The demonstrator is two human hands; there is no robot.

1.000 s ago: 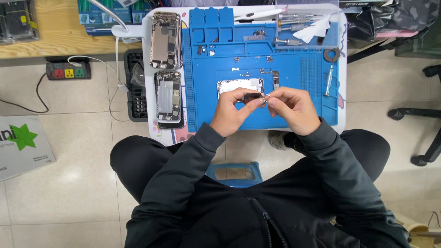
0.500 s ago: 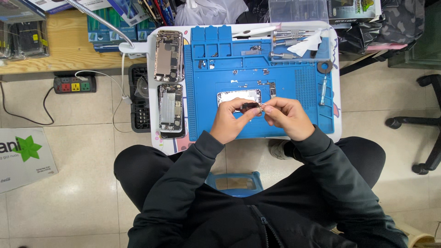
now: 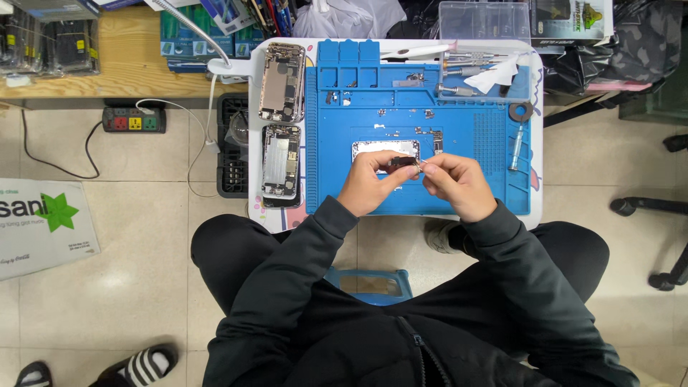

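Nearest the camera are the person's dark sleeves, running up from the lap to the low white table point(image 3: 261, 208). At their ends the two hands meet over the near part of the blue work mat point(image 3: 494, 179).

The left hand point(image 3: 367, 188) pinches a small dark part point(image 3: 403, 166) between thumb and fingertips, its grip closed on the left end of that part. The right hand point(image 3: 459, 183) comes in from the other side, thumb and forefinger pressed together on something thin and pale at the part's right end; whether that is a tool tip or a bit of the part itself is too small to tell. So the part lies between the two grips, its long axis running roughly left to right, touched from both ends, and held just above the mat, not resting on it. Both hands are about equally near it.

Just beyond the fingers lies a pale rectangular plate point(image 3: 373, 147) on the mat, partly hidden by the left hand. Farther off, small screws and bits are scattered across the mat. To the left, off the mat, two opened phone housings lie end to end, the nearer one point(image 3: 280, 162) and the farther one point(image 3: 282, 82). At the far edge rest a row of screwdrivers point(image 3: 459, 72).
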